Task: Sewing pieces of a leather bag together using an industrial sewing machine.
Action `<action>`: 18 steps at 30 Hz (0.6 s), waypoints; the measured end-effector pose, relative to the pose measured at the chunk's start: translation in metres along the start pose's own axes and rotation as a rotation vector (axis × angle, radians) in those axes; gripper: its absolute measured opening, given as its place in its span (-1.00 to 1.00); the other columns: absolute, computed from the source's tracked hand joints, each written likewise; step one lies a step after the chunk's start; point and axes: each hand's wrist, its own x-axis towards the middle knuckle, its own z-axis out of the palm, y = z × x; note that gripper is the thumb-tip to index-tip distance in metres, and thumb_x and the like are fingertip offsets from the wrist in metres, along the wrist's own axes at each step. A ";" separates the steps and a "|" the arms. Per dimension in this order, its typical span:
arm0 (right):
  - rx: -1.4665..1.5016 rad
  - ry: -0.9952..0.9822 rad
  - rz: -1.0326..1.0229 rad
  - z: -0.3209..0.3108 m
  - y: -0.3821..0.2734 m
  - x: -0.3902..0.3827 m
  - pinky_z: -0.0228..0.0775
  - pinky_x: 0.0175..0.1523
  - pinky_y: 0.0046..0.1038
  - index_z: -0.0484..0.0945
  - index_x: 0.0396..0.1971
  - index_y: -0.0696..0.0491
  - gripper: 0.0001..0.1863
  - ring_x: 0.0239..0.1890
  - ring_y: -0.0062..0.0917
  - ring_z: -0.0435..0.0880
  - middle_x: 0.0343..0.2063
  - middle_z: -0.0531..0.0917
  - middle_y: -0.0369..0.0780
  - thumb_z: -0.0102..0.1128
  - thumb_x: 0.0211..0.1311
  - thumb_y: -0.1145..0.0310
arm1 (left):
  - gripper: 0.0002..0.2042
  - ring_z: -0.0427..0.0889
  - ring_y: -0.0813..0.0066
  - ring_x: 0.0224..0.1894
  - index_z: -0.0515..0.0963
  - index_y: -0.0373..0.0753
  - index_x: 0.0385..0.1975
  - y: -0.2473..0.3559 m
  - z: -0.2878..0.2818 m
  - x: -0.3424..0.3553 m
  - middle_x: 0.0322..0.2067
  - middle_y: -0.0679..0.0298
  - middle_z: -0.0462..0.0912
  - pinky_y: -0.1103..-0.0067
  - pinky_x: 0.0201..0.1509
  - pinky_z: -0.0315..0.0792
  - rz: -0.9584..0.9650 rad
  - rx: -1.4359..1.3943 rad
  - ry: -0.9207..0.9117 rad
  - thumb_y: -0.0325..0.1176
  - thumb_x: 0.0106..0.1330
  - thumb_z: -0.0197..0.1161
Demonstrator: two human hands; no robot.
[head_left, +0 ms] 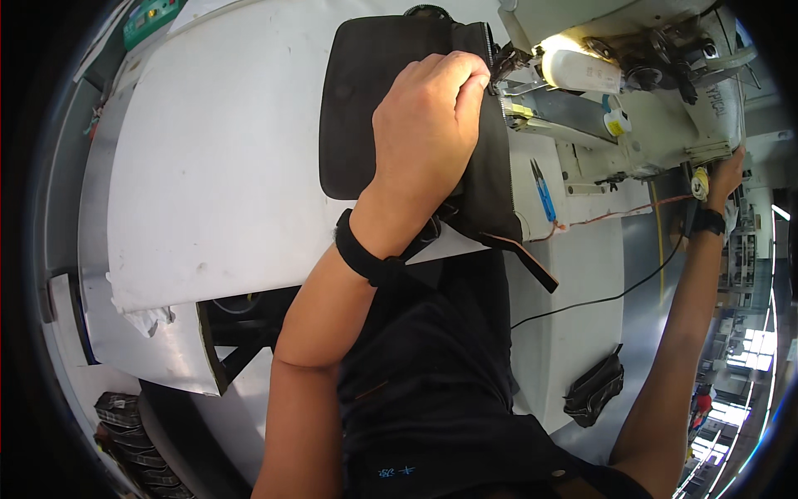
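Observation:
My left hand (424, 125) is closed over the dark fabric bag (357, 91), fingertips at its zippered right edge, just left of the sewing machine's needle area (511, 66). A strap with a pale edge (532, 266) hangs from the bag's lower corner. My right hand (725, 173) is at the far right, at the machine's end (711, 125), fingers partly hidden; what it grips cannot be made out. Blue-handled snips (544, 195) lie right of the bag, below the lit machine head.
The white work table (183, 208) spans the left, with a green device (150, 17) at its back. A black cable (598, 299) crosses the right. Dark bundles sit low right (594, 387) and low left (125, 424). A distant person (702, 403) appears at the right rim.

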 end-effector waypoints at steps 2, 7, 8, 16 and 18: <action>-0.032 0.001 -0.054 -0.004 0.018 0.012 0.46 0.21 -0.23 0.58 0.20 0.13 -0.37 0.11 -0.07 0.70 0.09 0.70 0.08 0.00 0.48 -0.12 | -0.94 0.65 0.38 -0.37 0.68 -0.27 -0.25 -0.001 0.000 0.000 -0.38 0.24 0.71 0.50 -0.24 0.49 -0.019 -0.029 0.003 -0.46 0.36 0.32; -0.356 -0.011 -0.555 -0.008 0.034 0.026 0.65 -0.01 -0.38 0.56 0.21 0.27 -0.29 -0.05 -0.32 0.76 0.00 0.72 -0.07 -0.07 0.51 -0.12 | -0.94 0.66 0.38 -0.37 0.68 -0.26 -0.26 -0.002 0.002 0.000 -0.37 0.24 0.71 0.51 -0.25 0.50 -0.007 -0.049 0.027 -0.46 0.37 0.32; -0.397 -0.010 -0.642 -0.008 0.032 0.025 0.66 -0.01 -0.37 0.56 0.22 0.27 -0.28 -0.05 -0.30 0.77 0.01 0.72 -0.07 -0.08 0.51 -0.12 | -0.94 0.66 0.38 -0.37 0.68 -0.26 -0.26 -0.002 0.002 -0.001 -0.37 0.24 0.71 0.51 -0.25 0.50 -0.011 -0.050 0.029 -0.46 0.37 0.32; -0.238 -0.020 -0.175 -0.007 0.021 0.016 0.48 0.16 -0.21 0.48 0.24 -0.01 -0.52 0.08 -0.06 0.71 0.04 0.72 0.08 -0.10 0.52 0.03 | -0.94 0.66 0.37 -0.36 0.69 -0.24 -0.27 -0.004 0.004 -0.001 -0.34 0.27 0.72 0.50 -0.25 0.52 -0.004 -0.045 0.036 -0.43 0.36 0.33; -0.318 -0.014 -0.239 -0.008 0.024 0.018 0.48 0.15 -0.20 0.49 0.24 -0.03 -0.53 0.07 -0.05 0.72 0.03 0.72 0.09 -0.09 0.52 0.04 | -0.94 0.66 0.37 -0.35 0.70 -0.24 -0.27 -0.004 0.004 -0.001 -0.34 0.27 0.73 0.49 -0.24 0.52 -0.016 -0.046 0.032 -0.43 0.36 0.33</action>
